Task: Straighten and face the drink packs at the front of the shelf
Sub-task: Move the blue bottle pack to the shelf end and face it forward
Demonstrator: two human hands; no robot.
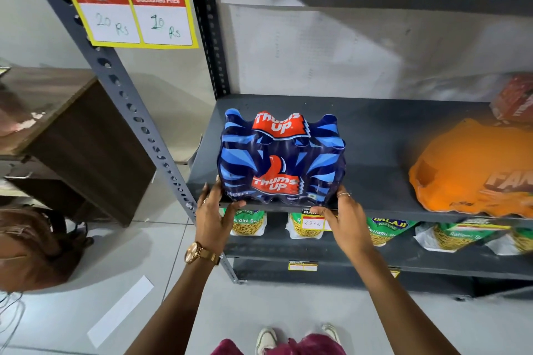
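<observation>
While both hands bracket its near corners, the blue Thums Up pack (281, 157) sits at the front edge of the grey shelf (375, 135), its printed face and logo turned up toward the wearer. The left hand (215, 217), at about seven o'clock from the pack, has its fingers spread along the pack's left side with the thumb hooked under the front lip; the right hand (344, 217), at about five o'clock, mirrors it, fingers apart against the right corner and thumb underneath. Neither hand is closed tight; both press flat, a hold that suits nudging and squaring a soft shrink-wrapped bundle rather than lifting it.

The pack looks nearly parallel to the shelf lip, possibly rotated a touch, though wide-angle distortion makes that hard to judge. At three o'clock, well apart, an orange Fanta pack (473, 170) lies slumped and skewed, and a red pack (513, 98) sits behind it; these likely need facing next. Snack bags (249, 222) fill the shelf below, behind a price tag (313, 222).
</observation>
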